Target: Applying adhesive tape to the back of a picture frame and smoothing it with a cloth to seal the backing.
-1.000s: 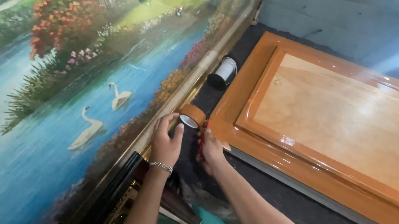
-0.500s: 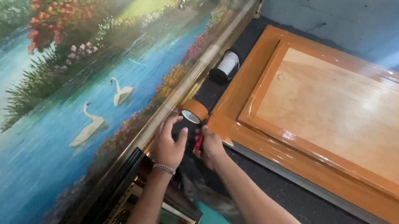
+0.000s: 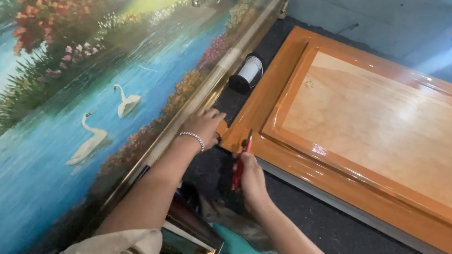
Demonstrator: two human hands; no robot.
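Now the left hand (image 3: 203, 127), fingers curled at the gilded frame edge (image 3: 194, 103) of the large swan painting, rests mid-frame, while the right hand (image 3: 249, 175) pinches a slim red cutter knife (image 3: 242, 160) beside the glossy orange wooden panel (image 3: 383, 139), whose varnish a slipping blade could scratch.

Painting (image 3: 70, 98) left, wooden panel (image 3: 383, 139) right, spool (image 3: 246, 74) between, hands before it.

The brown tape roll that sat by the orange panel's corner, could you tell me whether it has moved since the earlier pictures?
Cannot tell. The left hand now covers that spot beside the orange panel's corner, so the roll is hidden; the right hand holds a red tool.
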